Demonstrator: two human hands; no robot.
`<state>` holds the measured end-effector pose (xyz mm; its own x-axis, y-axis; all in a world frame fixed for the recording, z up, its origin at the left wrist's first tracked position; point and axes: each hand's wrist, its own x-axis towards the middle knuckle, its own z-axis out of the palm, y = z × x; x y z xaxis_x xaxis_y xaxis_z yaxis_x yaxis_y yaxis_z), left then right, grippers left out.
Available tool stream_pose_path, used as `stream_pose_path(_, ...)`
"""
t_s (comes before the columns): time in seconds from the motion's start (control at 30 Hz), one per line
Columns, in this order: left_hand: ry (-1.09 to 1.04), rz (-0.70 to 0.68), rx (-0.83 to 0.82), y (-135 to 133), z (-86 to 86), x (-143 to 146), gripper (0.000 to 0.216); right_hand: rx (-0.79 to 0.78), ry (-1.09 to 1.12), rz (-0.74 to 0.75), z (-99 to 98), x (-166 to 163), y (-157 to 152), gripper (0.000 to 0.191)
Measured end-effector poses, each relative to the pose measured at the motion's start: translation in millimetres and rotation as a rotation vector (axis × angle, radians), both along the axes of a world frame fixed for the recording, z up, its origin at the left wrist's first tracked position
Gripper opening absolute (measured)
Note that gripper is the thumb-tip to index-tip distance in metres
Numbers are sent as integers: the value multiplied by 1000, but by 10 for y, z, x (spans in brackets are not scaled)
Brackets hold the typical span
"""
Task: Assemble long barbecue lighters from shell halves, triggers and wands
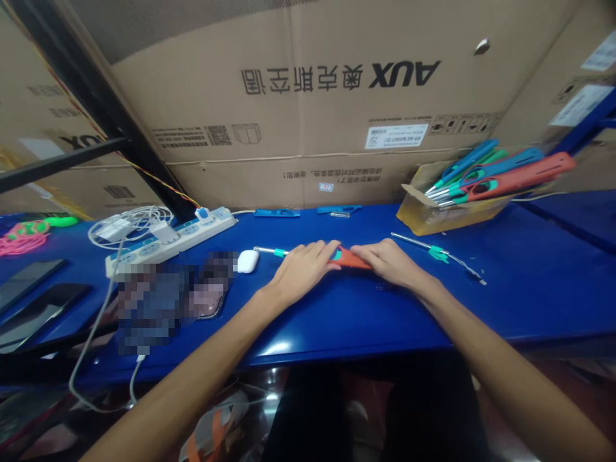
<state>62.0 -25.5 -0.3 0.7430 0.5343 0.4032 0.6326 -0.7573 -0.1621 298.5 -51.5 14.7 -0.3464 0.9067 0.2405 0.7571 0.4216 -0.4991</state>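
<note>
Over the blue tabletop (312, 324), between its front and back edges, left hand (308, 266) and right hand (387, 260) grip the orange lighter (355, 258), apparently working its handle, which seems to call for steady two-handed pressure.

Orange lighter (353, 258): one; both ends of its handle covered by the left grip (305, 266) and right grip (387, 260), full outline lost to me.
Right grip: fingers mostly tucked out of sight.
Forearms (202, 362): two, cut off at the lower edge of view.
Dark item (158, 308): one, under blocky blur; kind indeterminable.
Pinkish phone (209, 298): one, upper part likewise blurred.
Pink cord (22, 242): cut off at the left edge.
Large carton (312, 38): top out of view; fine print on its label (397, 136) too small for me.
Boxed lighters (505, 176): tips hidden by the yellow box (443, 219).
Orange-striped bag (216, 427): below the counter (312, 321), blurred.
</note>
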Motion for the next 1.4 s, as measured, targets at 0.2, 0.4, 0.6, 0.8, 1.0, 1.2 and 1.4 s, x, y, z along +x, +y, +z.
stream_pose_path(0.2,-3,-85,2,89,24,-77,46,9,-83,124,-22,-31,-22,36)
stream_pose_path(0.4,-151,42,38,300,86,-400,59,155,-350,-56,-63,168,46,27)
stream_pose_path(0.6,-157,54,-46,424,72,-569,34,290,-326,30,-57,259,58,26)
stream_pose_path(0.8,-249,-62,-85,334,81,-435,23,158,-400,-46,6,90,-23,19)
stream_pose_path(1.0,-177,-141,0,192,51,-276,23,99,-291,23,-17,64,-31,22)
stream_pose_path(1.2,-191,-140,19,122,44,-196,29,107,-344,-59,10,24,-58,31)
stream_pose_path(1.4,-175,-185,47,33,33,-108,27,165,-404,-33,1,-101,-104,31)
